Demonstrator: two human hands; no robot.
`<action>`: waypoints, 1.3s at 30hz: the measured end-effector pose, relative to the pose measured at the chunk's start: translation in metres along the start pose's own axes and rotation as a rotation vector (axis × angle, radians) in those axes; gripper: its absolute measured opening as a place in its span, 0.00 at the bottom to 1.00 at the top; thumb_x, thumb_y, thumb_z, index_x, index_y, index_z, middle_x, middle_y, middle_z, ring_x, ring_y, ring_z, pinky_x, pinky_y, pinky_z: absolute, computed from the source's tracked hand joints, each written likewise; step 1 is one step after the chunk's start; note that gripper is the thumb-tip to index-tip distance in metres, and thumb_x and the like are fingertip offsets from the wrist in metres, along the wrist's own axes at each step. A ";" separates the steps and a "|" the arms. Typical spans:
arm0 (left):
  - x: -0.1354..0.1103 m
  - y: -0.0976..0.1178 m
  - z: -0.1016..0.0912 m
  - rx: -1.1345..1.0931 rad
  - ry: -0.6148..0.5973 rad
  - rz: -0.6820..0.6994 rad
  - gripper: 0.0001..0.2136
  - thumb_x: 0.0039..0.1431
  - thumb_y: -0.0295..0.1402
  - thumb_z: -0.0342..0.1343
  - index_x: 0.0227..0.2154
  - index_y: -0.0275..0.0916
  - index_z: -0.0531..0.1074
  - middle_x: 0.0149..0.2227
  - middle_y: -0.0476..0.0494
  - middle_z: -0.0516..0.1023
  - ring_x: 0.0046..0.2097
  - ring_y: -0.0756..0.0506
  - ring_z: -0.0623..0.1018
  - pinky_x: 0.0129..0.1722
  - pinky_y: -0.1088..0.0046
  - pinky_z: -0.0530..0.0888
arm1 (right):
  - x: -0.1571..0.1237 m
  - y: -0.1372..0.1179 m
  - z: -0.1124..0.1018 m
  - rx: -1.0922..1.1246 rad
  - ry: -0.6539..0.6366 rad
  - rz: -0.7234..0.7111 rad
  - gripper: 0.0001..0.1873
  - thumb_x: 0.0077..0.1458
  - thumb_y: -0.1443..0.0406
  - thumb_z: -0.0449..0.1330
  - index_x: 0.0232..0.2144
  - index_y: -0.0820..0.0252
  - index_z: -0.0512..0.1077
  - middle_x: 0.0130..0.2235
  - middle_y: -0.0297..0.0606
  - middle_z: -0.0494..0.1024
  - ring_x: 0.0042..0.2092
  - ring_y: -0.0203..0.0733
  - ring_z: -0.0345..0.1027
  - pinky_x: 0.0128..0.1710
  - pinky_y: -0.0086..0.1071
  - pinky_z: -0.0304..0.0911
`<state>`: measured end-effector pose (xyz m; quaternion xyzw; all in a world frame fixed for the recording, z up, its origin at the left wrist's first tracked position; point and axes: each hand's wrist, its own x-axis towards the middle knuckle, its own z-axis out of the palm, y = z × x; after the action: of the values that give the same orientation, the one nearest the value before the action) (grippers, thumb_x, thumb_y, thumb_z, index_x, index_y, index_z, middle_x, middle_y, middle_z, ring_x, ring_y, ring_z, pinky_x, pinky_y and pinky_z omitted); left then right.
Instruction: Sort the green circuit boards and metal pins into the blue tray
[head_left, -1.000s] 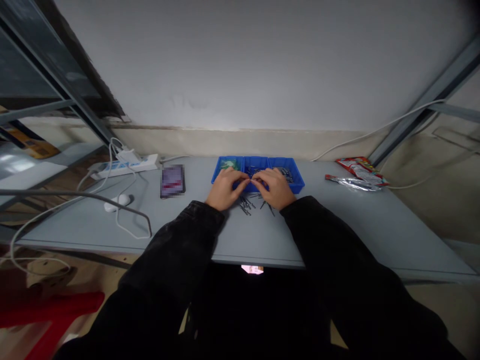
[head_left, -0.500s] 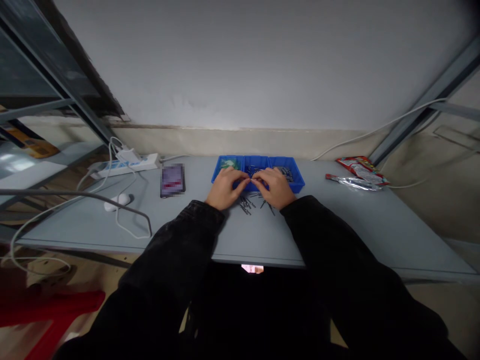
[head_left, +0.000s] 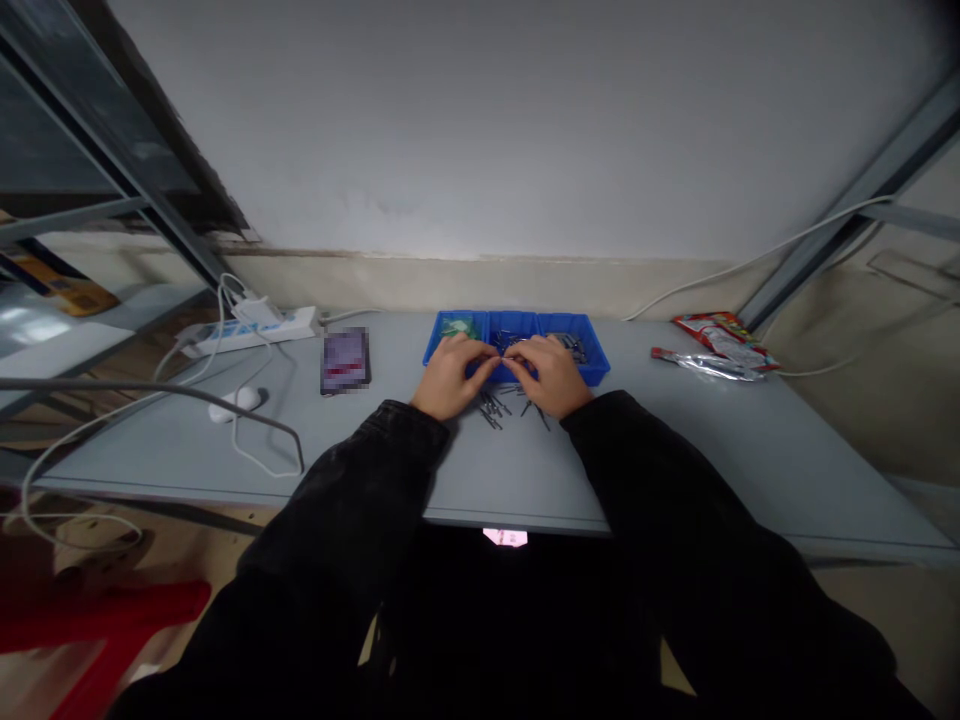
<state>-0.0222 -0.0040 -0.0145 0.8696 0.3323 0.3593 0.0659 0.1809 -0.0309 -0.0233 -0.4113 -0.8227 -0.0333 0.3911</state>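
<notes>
My left hand (head_left: 453, 376) and my right hand (head_left: 550, 374) meet fingertip to fingertip at the front of a blue divided bin (head_left: 596, 378). Both are closed in a pinch; whatever lies between the fingers is too small to name. The bin's left compartment holds something green (head_left: 459, 327). Small dark metal parts lie in its middle compartment, and more metal pieces (head_left: 576, 347) fill the right one, partly behind my right hand. Under my hands, several thin dark metal pins or screws (head_left: 492, 408) are scattered on the grey table (head_left: 517, 475).
To the left are a purple-faced box (head_left: 345, 360), a white power strip (head_left: 289, 328) with cables and a small white object (head_left: 235, 404). A red packet (head_left: 727, 340) and a silvery wrapper (head_left: 709, 366) lie at the right. Metal frame posts rise at both sides.
</notes>
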 end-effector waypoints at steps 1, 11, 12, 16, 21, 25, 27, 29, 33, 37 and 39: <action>0.000 0.000 0.000 0.001 0.001 -0.001 0.10 0.69 0.37 0.53 0.39 0.39 0.77 0.36 0.46 0.78 0.40 0.44 0.74 0.49 0.61 0.68 | 0.000 0.000 0.000 -0.002 -0.002 0.000 0.08 0.67 0.64 0.54 0.35 0.57 0.72 0.33 0.36 0.78 0.37 0.43 0.66 0.42 0.39 0.54; 0.000 0.001 -0.001 0.002 -0.005 -0.002 0.09 0.69 0.37 0.53 0.39 0.39 0.77 0.35 0.45 0.77 0.40 0.44 0.73 0.49 0.61 0.69 | 0.000 0.000 0.000 -0.003 -0.003 0.003 0.09 0.67 0.63 0.53 0.35 0.57 0.72 0.33 0.36 0.78 0.36 0.43 0.65 0.42 0.39 0.53; 0.000 0.001 -0.001 0.001 -0.004 0.003 0.10 0.69 0.37 0.53 0.40 0.39 0.77 0.35 0.45 0.77 0.40 0.44 0.73 0.49 0.61 0.69 | 0.000 0.000 0.000 -0.001 -0.005 0.003 0.09 0.67 0.63 0.53 0.35 0.57 0.72 0.33 0.36 0.78 0.37 0.43 0.65 0.42 0.39 0.53; 0.001 0.001 -0.001 0.002 0.007 0.023 0.10 0.69 0.37 0.53 0.39 0.39 0.77 0.35 0.45 0.78 0.40 0.45 0.74 0.48 0.61 0.68 | 0.000 0.000 0.000 0.001 -0.003 0.002 0.09 0.67 0.64 0.53 0.35 0.57 0.72 0.33 0.36 0.78 0.36 0.43 0.65 0.42 0.39 0.53; 0.000 0.001 -0.001 0.011 0.006 0.012 0.10 0.69 0.37 0.53 0.39 0.38 0.78 0.36 0.45 0.79 0.40 0.44 0.74 0.49 0.62 0.68 | 0.000 0.001 0.001 0.004 0.003 -0.005 0.09 0.66 0.64 0.54 0.35 0.58 0.72 0.33 0.37 0.78 0.36 0.43 0.65 0.41 0.38 0.53; 0.000 0.000 -0.001 0.012 0.014 0.027 0.10 0.68 0.37 0.54 0.39 0.39 0.77 0.35 0.46 0.78 0.39 0.45 0.74 0.48 0.62 0.69 | 0.000 0.001 0.001 0.004 0.010 -0.012 0.08 0.66 0.64 0.54 0.35 0.58 0.72 0.33 0.36 0.77 0.36 0.43 0.65 0.41 0.38 0.53; 0.000 0.000 0.000 0.008 0.017 0.033 0.09 0.68 0.36 0.54 0.39 0.39 0.77 0.35 0.46 0.78 0.39 0.45 0.74 0.48 0.62 0.69 | 0.000 0.000 0.000 0.005 0.010 -0.010 0.08 0.66 0.64 0.54 0.35 0.58 0.72 0.32 0.36 0.77 0.36 0.43 0.65 0.41 0.38 0.53; 0.000 -0.001 0.000 0.001 0.021 0.038 0.09 0.68 0.36 0.54 0.39 0.39 0.77 0.35 0.47 0.78 0.39 0.45 0.74 0.47 0.62 0.69 | 0.000 0.000 0.000 0.006 0.004 -0.003 0.09 0.67 0.64 0.54 0.35 0.57 0.72 0.32 0.36 0.77 0.35 0.42 0.64 0.41 0.37 0.53; 0.000 0.000 0.000 0.000 0.016 0.032 0.09 0.68 0.36 0.55 0.39 0.39 0.77 0.35 0.46 0.78 0.39 0.45 0.74 0.47 0.62 0.69 | 0.000 -0.001 0.000 0.002 -0.010 0.011 0.10 0.67 0.63 0.53 0.35 0.57 0.72 0.32 0.36 0.77 0.35 0.42 0.64 0.41 0.38 0.53; 0.001 0.000 0.000 0.002 0.007 0.020 0.09 0.68 0.36 0.54 0.39 0.39 0.77 0.35 0.46 0.78 0.39 0.45 0.74 0.48 0.61 0.68 | 0.001 -0.001 0.000 -0.001 -0.017 0.011 0.10 0.67 0.63 0.53 0.35 0.57 0.72 0.32 0.37 0.77 0.35 0.43 0.65 0.41 0.38 0.53; 0.001 0.000 0.000 0.001 0.001 0.021 0.09 0.68 0.36 0.54 0.39 0.39 0.77 0.35 0.46 0.78 0.39 0.45 0.74 0.48 0.61 0.68 | 0.001 -0.001 0.000 0.004 -0.014 0.009 0.10 0.67 0.63 0.53 0.35 0.57 0.72 0.32 0.37 0.77 0.36 0.43 0.65 0.42 0.38 0.53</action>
<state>-0.0222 -0.0037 -0.0139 0.8729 0.3234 0.3601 0.0616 0.1805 -0.0309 -0.0226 -0.4146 -0.8236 -0.0271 0.3861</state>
